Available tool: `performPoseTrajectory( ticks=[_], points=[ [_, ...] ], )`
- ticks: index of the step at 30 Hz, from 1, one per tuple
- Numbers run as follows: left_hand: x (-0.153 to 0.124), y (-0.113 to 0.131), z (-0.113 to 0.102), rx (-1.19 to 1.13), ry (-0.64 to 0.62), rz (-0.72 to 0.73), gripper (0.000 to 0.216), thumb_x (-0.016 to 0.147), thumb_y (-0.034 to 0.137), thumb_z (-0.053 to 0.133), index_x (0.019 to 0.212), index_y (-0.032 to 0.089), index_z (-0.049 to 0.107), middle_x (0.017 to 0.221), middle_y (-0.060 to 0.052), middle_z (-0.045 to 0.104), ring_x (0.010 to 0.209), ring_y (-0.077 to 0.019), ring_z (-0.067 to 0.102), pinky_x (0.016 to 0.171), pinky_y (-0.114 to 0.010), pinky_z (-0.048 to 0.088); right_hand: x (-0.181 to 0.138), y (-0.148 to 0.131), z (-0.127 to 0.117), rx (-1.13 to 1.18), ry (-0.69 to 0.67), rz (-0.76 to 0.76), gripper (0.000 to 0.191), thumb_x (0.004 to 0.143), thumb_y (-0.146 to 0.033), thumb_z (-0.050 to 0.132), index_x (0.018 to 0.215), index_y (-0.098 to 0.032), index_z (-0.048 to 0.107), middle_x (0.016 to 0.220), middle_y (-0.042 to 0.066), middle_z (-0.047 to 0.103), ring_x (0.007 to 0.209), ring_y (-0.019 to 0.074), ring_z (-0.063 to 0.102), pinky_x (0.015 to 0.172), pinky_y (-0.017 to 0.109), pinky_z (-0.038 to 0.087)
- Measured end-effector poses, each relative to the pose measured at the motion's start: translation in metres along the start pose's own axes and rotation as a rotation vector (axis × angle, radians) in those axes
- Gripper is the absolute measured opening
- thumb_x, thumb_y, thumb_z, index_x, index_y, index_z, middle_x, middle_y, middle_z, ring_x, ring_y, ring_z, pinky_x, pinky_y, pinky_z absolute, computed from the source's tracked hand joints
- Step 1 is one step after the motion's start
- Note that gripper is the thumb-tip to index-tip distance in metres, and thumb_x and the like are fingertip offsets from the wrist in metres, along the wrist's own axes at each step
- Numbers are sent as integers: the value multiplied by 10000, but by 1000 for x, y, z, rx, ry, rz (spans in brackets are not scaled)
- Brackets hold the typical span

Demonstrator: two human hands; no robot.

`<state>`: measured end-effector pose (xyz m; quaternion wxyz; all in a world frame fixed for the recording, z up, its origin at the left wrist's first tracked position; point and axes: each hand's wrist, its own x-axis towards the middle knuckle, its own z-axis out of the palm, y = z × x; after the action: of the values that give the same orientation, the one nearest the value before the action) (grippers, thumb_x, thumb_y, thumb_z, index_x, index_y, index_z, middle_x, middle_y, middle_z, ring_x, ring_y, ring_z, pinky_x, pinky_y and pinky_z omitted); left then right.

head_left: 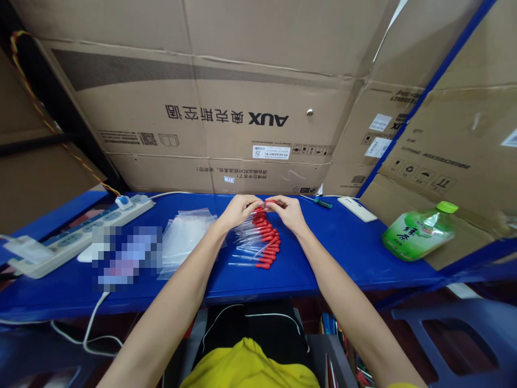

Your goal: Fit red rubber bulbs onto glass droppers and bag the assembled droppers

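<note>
A row of several clear droppers with red rubber bulbs (262, 242) lies on the blue shelf (347, 253) in front of me. My left hand (238, 211) and my right hand (287, 211) meet at the far end of the row. Both are closed in a pinch on a red-bulbed dropper (264, 205) held between their fingertips. A pile of clear plastic bags (183, 237) lies just left of my left forearm.
A white power strip (81, 231) with a plugged cable lies at the left. A green bottle (420, 230) lies on its side at the right, with a white flat device (357, 209) and a small green screwdriver (321, 202) behind it. Cardboard boxes (242, 118) wall the back.
</note>
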<state>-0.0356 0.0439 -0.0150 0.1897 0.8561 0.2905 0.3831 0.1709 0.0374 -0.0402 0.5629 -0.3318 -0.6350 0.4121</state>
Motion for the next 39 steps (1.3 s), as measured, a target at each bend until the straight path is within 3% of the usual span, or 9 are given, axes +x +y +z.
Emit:
performPoseTrajectory(
  ticks=[6,11,23,34,39],
  points=[
    [0,-3,-3,118,62,28,364,1023,417,543,975,168,805,855,-69,748,759,-180,656,731,-286,447,3,-1,-2,31,-53,34,432,706,-545,859,960,-206,770,838,47,797,794,256,775,821,417,651],
    [0,0,-5,120,134,15,298,998,395,599,990,176,802,874,-61,733,771,-171,632,728,-284,445,5,-3,-7,71,-38,44,428,726,-534,853,982,-203,762,816,43,796,777,243,778,816,405,650],
    [0,-3,-2,46,93,50,403,1007,489,569,1003,170,814,776,-59,689,711,-170,598,687,-291,437,5,3,-9,126,6,76,437,637,-522,914,869,-185,760,781,61,797,738,264,785,765,424,658],
    [-1,-6,-1,15,11,55,381,1018,446,554,996,170,817,780,-62,697,720,-173,595,701,-300,436,3,2,-10,71,-80,65,422,677,-526,890,883,-178,769,752,65,791,709,262,784,737,421,656],
    [0,-6,3,47,64,14,392,1016,450,550,1011,166,820,773,-62,702,704,-174,592,689,-302,433,3,1,-6,81,-28,39,414,680,-535,883,881,-191,769,744,54,788,699,254,776,735,416,655]
  ],
)
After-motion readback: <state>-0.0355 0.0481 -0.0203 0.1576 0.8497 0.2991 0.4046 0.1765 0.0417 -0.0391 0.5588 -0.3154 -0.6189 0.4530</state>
